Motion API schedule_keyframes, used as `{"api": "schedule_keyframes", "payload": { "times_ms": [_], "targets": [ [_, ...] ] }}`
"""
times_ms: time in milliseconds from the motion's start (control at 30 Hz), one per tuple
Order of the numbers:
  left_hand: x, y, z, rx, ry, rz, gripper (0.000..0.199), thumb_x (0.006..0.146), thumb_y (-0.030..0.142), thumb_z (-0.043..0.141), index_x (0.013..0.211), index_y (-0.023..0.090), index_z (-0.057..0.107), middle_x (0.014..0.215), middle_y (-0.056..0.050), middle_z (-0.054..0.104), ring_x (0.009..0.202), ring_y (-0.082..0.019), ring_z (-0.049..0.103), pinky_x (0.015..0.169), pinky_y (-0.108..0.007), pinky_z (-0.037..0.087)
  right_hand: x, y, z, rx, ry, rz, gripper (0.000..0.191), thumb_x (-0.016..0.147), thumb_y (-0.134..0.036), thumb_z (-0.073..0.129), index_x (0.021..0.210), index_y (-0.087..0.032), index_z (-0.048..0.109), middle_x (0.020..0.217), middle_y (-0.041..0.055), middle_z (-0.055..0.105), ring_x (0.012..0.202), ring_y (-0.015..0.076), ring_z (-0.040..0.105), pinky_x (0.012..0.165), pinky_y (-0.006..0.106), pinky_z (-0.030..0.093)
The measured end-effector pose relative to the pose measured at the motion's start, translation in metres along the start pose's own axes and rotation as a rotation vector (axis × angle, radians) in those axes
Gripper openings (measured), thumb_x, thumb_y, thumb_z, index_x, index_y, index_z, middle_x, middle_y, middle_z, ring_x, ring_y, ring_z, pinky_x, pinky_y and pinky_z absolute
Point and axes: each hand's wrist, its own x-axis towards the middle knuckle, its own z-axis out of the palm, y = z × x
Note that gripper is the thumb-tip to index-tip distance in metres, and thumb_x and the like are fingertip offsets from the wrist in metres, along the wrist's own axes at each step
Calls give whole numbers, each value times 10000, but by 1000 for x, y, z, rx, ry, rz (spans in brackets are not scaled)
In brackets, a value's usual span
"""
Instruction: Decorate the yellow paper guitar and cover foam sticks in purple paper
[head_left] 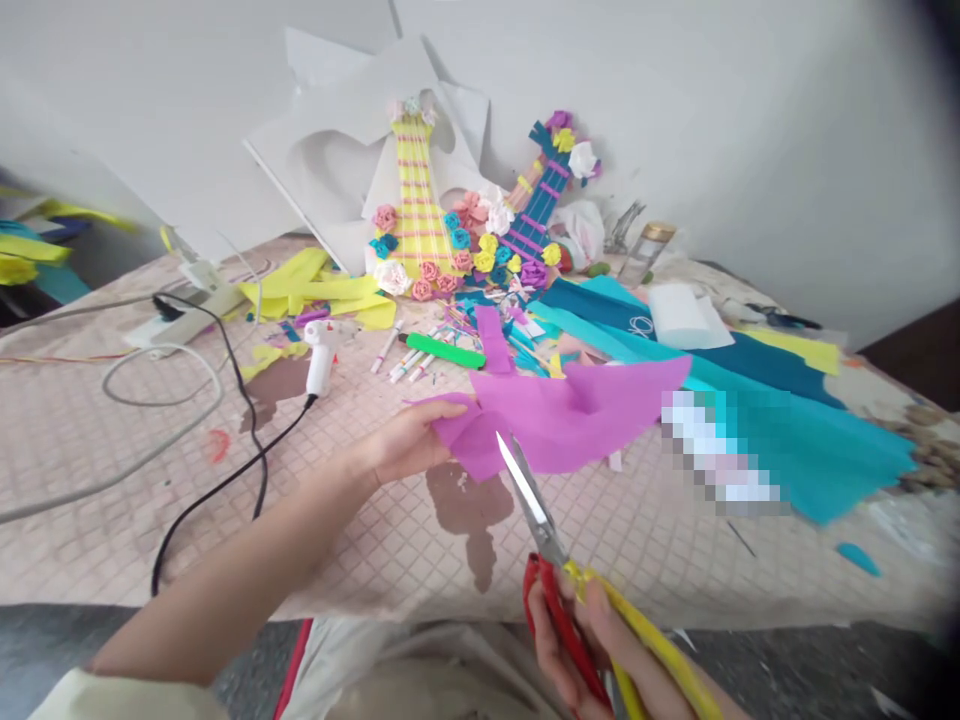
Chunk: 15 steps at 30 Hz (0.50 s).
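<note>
A sheet of purple crepe paper (555,420) is pinched at its left end by my left hand (416,435), thumb on top. The sheet spreads to the right just over the table. My right hand (581,640) grips a pair of scissors (536,510) with one red and one yellow handle. Their blades are slightly parted and point up and left, with the tips at the sheet's lower left part. Whether the blades touch the paper I cannot tell.
A white glue gun (319,360) with a black cord stands left. Behind are a green cutter (446,350), several markers (416,365), and yellow (415,190) and blue (540,215) flower-trimmed guitar shapes. Teal crepe paper (810,450) lies right, a power strip (184,310) far left.
</note>
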Motion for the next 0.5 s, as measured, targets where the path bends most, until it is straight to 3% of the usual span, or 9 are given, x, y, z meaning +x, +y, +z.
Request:
{"api": "schedule_keyframes", "payload": {
  "times_ms": [100, 167, 400, 500],
  "targets": [
    [-1, -1, -1, -10, -18, 36, 221, 809, 106, 487, 905, 130, 685, 855, -42, 725, 774, -143, 649, 756, -241, 467, 8, -4, -4, -91, -41, -13, 571, 750, -716, 413, 849, -164, 522, 537, -33, 535, 321, 23, 320, 356, 166, 295],
    [-3, -1, 0, -5, -61, 44, 231, 810, 107, 483, 916, 124, 688, 858, -45, 726, 818, -149, 649, 789, -241, 458, 12, -8, -6, -113, -57, 12, 581, 736, -728, 415, 847, -168, 518, 529, -37, 530, 306, 19, 288, 341, 169, 269],
    [-10, -1, 3, -13, -122, 23, 212, 795, 118, 526, 931, 122, 689, 856, -50, 726, 784, -147, 654, 749, -221, 465, 8, -25, 0, -183, -23, 107, 535, 715, -706, 479, 847, -196, 574, 542, -12, 529, 405, 95, 459, 455, 239, 403],
    [-12, 0, 3, -51, -148, 13, 189, 786, 103, 524, 842, 110, 704, 757, -33, 725, 687, -121, 647, 684, -188, 475, 3, -21, 4, -211, 44, 70, 506, 745, -683, 465, 882, -211, 588, 550, -9, 525, 445, 115, 493, 488, 253, 428]
  ]
}}
